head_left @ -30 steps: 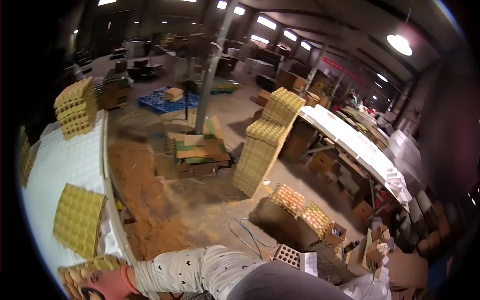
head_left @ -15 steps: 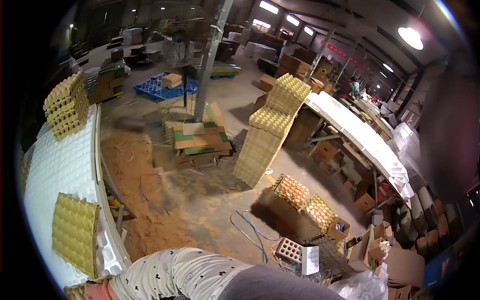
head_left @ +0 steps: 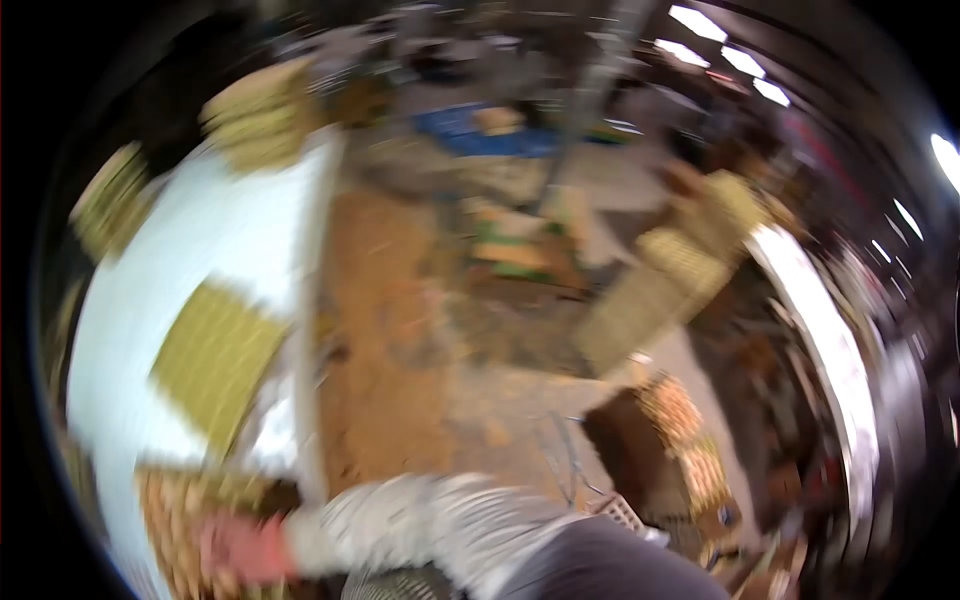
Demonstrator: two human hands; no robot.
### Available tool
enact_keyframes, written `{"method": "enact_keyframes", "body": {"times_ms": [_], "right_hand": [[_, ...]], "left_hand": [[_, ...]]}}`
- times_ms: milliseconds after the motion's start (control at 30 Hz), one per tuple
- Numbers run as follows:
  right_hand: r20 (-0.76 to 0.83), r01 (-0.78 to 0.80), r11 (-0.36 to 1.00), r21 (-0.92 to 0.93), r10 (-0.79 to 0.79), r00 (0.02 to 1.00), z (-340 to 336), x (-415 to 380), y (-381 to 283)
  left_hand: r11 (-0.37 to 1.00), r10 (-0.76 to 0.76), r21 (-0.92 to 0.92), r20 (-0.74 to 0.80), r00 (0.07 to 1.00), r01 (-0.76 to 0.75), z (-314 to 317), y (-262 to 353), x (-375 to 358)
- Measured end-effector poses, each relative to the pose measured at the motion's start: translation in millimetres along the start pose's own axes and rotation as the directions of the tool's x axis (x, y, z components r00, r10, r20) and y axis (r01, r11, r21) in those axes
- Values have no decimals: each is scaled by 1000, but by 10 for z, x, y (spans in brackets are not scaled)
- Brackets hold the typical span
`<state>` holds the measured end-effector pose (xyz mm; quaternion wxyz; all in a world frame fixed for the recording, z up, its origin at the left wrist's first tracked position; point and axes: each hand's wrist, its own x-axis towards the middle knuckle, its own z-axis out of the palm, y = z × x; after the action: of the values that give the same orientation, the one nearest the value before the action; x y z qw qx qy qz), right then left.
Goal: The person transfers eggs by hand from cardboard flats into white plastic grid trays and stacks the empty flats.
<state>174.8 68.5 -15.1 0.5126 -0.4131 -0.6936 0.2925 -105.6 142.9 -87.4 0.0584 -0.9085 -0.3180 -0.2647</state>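
My right hand (head_left: 248, 548), in a pinkish-red glove, reaches in from the bottom over a tray of brown eggs (head_left: 165, 510) at the table's near end. It appears to touch the eggs, but motion blur smears the fingers, so their grip does not show. The forearm wears a pale patterned sleeve (head_left: 400, 515). Just beyond the eggs, a yellowish egg tray (head_left: 220, 360) lies on the white, bumpy table surface (head_left: 130, 340). My left hand is out of view.
Stacked egg trays (head_left: 260, 120) stand at the table's far end, with another stack (head_left: 112, 205) to the left. Across the floor are a tall tray pile (head_left: 655, 295), flattened cardboard (head_left: 510, 250), a blue pallet (head_left: 450, 130) and trays of eggs (head_left: 672, 408).
The view has swung left, so the scene sits farther right and is blurred. The gloved hand and the egg tray under it, at the bottom edge before, now show more fully.
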Motion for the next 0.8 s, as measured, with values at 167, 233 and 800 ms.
{"method": "enact_keyframes", "body": {"times_ms": [167, 233, 800], "right_hand": [[378, -370, -76, 926, 236, 895, 7, -299, 451], [386, -413, 79, 907, 231, 893, -31, -314, 375], [766, 404, 734, -545, 240, 596, 3128, 491, -493]], "left_hand": [[910, -397, 225, 233, 888, 348, -701, 973, 467], [873, -481, 175, 155, 863, 455, -646, 862, 315], [203, -977, -484, -39, 211, 851, -472, 162, -2942]]}}
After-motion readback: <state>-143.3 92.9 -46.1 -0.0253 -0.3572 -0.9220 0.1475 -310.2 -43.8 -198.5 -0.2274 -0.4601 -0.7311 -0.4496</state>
